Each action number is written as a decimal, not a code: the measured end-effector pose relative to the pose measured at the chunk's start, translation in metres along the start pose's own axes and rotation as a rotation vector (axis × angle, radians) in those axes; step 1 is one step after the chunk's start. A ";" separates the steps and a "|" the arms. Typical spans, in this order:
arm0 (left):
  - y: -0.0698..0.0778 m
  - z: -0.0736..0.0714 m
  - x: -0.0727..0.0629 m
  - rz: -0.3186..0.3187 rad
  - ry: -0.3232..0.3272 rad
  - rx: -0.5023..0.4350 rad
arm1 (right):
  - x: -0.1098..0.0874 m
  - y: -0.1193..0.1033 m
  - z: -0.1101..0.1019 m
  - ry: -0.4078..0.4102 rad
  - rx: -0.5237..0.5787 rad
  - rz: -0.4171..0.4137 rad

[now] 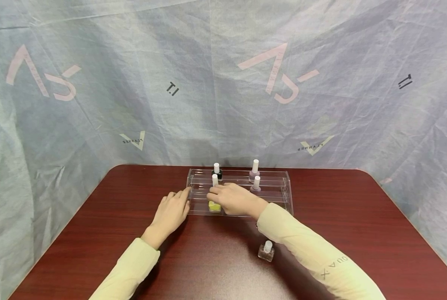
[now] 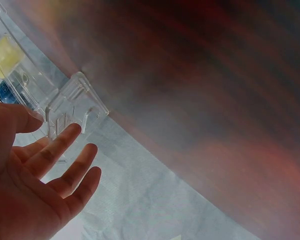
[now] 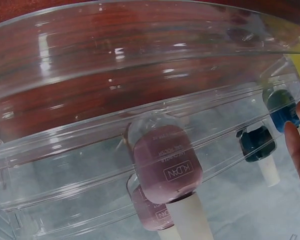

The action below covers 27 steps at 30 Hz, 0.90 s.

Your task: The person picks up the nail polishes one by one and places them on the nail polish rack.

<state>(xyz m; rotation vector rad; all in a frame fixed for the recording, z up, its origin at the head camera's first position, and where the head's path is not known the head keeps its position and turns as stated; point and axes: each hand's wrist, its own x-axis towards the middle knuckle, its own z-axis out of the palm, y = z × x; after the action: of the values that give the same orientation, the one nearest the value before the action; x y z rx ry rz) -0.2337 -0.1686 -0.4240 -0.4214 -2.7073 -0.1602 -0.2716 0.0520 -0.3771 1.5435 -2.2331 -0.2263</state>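
A clear tiered rack (image 1: 201, 193) stands near the table's back edge. My right hand (image 1: 232, 199) reaches over its front tier and pinches the white-capped top of a yellow nail polish bottle (image 1: 214, 206); the fingers cover the cap. Just behind are a blue bottle (image 2: 8, 92) and a dark green one (image 1: 217, 173). Two mauve bottles occupy the rack's right part, one nearer (image 3: 167, 162) and one farther back (image 1: 254, 175). With relaxed fingers, my left hand (image 1: 172, 210) touches the rack's left end (image 2: 77, 102).
A brown nail polish bottle (image 1: 266, 252) with a whitish cap stands on the dark red table (image 1: 216, 266), beneath and beside my right forearm. Grey printed cloth (image 1: 208, 116) hangs behind the table and along both sides.
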 end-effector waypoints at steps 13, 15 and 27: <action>0.000 0.000 0.000 0.003 0.006 -0.002 | 0.001 0.000 0.002 -0.002 -0.009 0.028; 0.000 -0.001 0.000 0.002 0.007 -0.004 | 0.001 0.000 0.002 -0.002 -0.009 0.029; 0.001 0.000 0.000 0.008 0.014 0.000 | 0.003 0.000 0.002 0.014 0.009 0.030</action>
<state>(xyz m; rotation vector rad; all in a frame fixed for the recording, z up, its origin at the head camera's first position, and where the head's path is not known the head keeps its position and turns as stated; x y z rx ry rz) -0.2334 -0.1680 -0.4239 -0.4296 -2.6910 -0.1598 -0.2732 0.0492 -0.3781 1.5103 -2.2479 -0.1960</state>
